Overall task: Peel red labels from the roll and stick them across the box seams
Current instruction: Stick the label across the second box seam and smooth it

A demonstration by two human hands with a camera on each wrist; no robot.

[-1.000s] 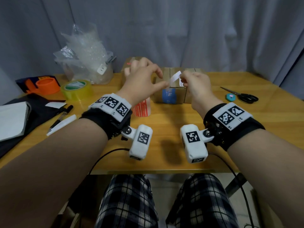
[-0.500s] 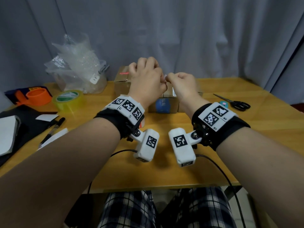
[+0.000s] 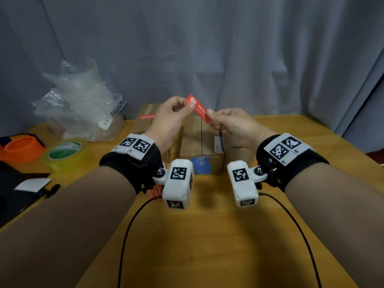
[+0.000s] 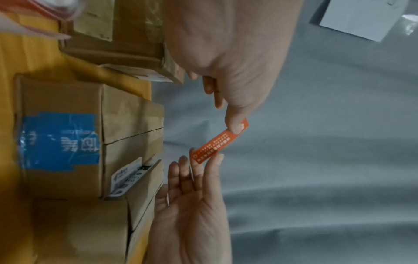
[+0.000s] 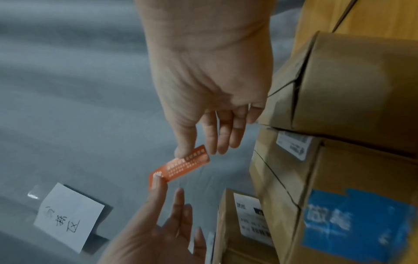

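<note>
Counter [image 3: 207,235], w/ cardboard boxes below & just beyond both hands. Middle box [image 3: 200,140]: top seam runs away from person, directly under label. Left hand [image 3: 170,117] & right hand [image 3: 230,123] raised, about equally near seam. Each pinches one end of red label [image 3: 200,110] btwn thumb & fingertip; other fingers loose. Label's long axis slants, left end higher, roughly crosswise to seam. Next, likely: lower it.

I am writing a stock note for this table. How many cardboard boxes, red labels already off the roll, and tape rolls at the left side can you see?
Cardboard boxes: 3
Red labels off the roll: 2
Tape rolls: 2
Total: 7
</note>
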